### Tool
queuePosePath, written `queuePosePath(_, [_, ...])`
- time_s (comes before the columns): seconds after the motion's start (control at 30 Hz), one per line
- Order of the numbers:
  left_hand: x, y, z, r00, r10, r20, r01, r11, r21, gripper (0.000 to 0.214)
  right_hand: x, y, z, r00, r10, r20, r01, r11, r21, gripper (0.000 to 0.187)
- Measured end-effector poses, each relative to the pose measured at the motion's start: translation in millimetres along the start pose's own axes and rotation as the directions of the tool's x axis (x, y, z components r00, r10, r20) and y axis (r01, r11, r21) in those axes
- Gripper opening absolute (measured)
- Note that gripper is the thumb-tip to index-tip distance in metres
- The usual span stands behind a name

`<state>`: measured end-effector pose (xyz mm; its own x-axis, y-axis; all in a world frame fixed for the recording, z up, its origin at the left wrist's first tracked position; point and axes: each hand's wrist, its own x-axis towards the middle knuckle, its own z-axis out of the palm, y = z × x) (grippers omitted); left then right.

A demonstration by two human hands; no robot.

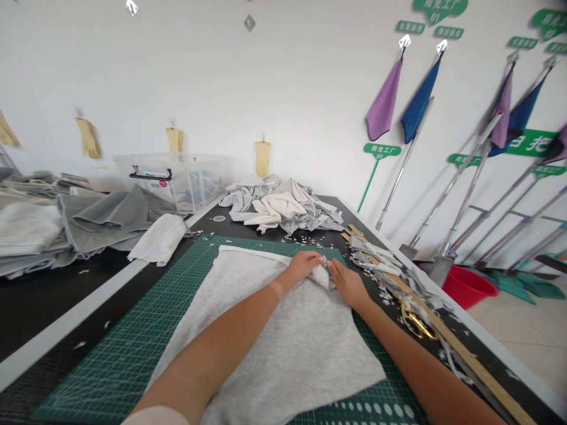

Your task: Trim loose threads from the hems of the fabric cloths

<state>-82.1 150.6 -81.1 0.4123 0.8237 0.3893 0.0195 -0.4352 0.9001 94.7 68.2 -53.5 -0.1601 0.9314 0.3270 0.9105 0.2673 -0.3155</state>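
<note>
A light grey terry cloth (283, 348) lies spread on the green cutting mat (101, 360), with a corner folded over at its far right. My left hand (303, 264) sits on that fold, fingers bunched against it. My right hand (348, 284) lies just to the right, its fingertips at the fold's edge. I cannot tell whether the right hand grips the cloth. Brass-handled scissors (416, 321) and a long wooden ruler (460, 354) lie among scraps to the right of my right hand.
Off the mat, a heap of pale cloth (283, 209) lies at the far end of the black table. Folded grey towels (110, 221) and a clear plastic box (177, 183) are at the far left. A red bucket (469, 286) and wall-leaning mops (456, 189) stand to the right.
</note>
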Motion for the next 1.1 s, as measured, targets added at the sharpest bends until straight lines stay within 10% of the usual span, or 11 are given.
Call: queuePosePath(1.1, [-1.8, 0.6, 1.1, 0.999, 0.032, -0.018, -0.031, 0.998, 0.063, 0.033, 1.5, 2.2, 4.1, 0.999, 0.042, 0.001, -0.042, 0.998, 0.048, 0.036])
